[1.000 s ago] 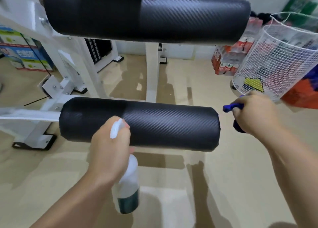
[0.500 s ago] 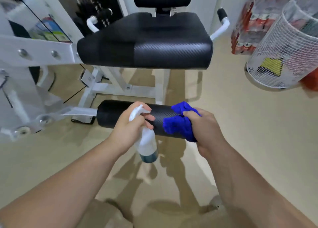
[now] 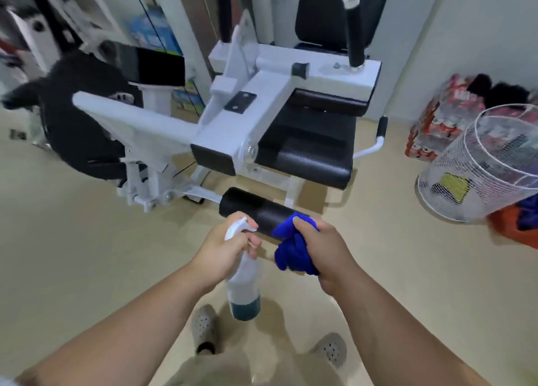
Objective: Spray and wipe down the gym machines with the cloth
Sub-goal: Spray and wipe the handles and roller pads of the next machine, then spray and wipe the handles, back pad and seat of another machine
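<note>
Wraps left fingers (image 3: 254, 241) tightly round the neck of one spray bottle (image 3: 244, 286), just under its white trigger head; holds it upright off the floor (image 3: 87, 240), dark liquid low in its base; bunches one blue cloth (image 3: 291, 254) in right fingers (image 3: 302, 225), curled fully round it, with loose folds spilling below the fist; lays the top of the cloth against the near end of one black roller pad (image 3: 253, 208), just beyond the knuckles; holds left hand (image 3: 224, 248) and right hand (image 3: 323, 248) side by side, bottle just beside cloth, contact between them not clear.

Beyond the pad: one black seat (image 3: 308, 152) under a white frame (image 3: 241, 117); two upright black-grip bars (image 3: 353, 27) above; off to the right, one white wire basket (image 3: 495, 167) leaning on the floor; shrink-wrapped drink packs (image 3: 436, 123) behind it by the wall, number unclear; nearest the camera, two perforated shoes (image 3: 203, 327) on the beige floor.
</note>
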